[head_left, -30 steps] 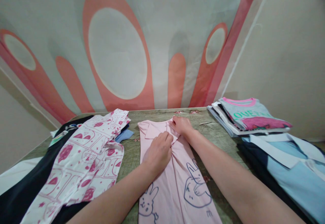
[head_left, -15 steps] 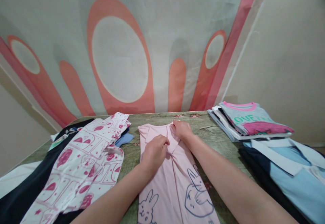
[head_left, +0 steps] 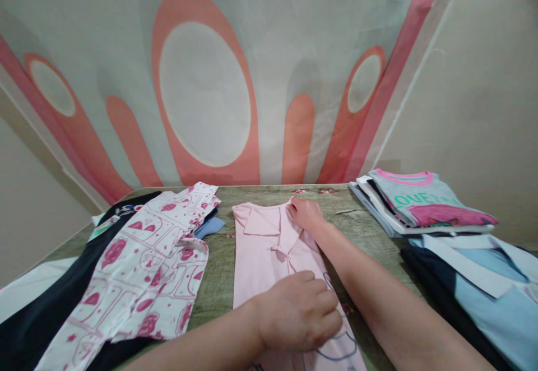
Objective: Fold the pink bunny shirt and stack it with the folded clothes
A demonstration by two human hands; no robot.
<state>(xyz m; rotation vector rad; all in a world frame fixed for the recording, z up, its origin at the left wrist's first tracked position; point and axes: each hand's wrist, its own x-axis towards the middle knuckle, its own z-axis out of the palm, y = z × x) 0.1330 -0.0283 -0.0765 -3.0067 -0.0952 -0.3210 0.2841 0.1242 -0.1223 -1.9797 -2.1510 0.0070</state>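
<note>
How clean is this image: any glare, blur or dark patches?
Head view: soft light, no harsh glare on the pink garment; head view: top-right corner dark and blurred; head view: lettering on the gray shirt smeared, its later letters unreadable.

A wood-grain table (head_left: 221,264) carries a pink garment (head_left: 254,259); loose clothes (head_left: 155,264) left of it; folded clothes (head_left: 432,194) right.

Narrow gap btwn print cloth (head_left: 143,267) & pink garment (head_left: 252,267)
</note>
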